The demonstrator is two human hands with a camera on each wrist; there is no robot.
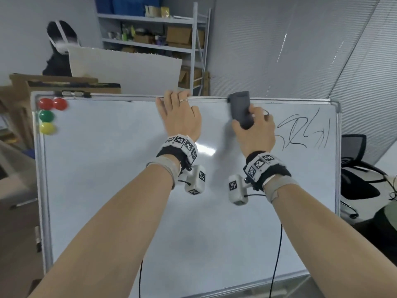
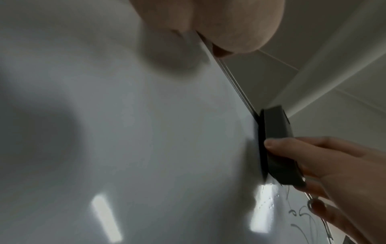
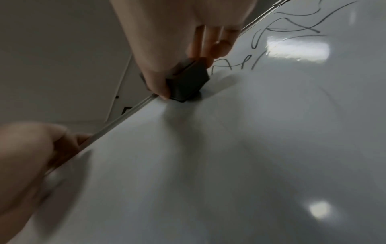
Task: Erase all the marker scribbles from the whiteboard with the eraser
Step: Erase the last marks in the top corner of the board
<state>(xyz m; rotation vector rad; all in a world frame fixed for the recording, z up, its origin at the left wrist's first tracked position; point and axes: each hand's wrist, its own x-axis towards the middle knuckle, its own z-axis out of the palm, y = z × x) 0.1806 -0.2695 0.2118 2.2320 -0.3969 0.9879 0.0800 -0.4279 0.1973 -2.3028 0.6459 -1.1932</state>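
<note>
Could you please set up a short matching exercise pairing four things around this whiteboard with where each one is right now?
Things:
1. eraser
2. left hand
3. marker scribbles
4. round magnets

Places:
A. top left corner of the whiteboard
B. upper right area of the board
C. fingers hooked over the board's top edge
D. gripped by the right hand, against the board near its top edge

Pairs: 1-D, 2-C, 3-B, 4-A

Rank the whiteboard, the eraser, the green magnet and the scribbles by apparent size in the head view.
1. whiteboard
2. scribbles
3. eraser
4. green magnet
The eraser is partly hidden by the right hand, so it looks smaller than it is.
</note>
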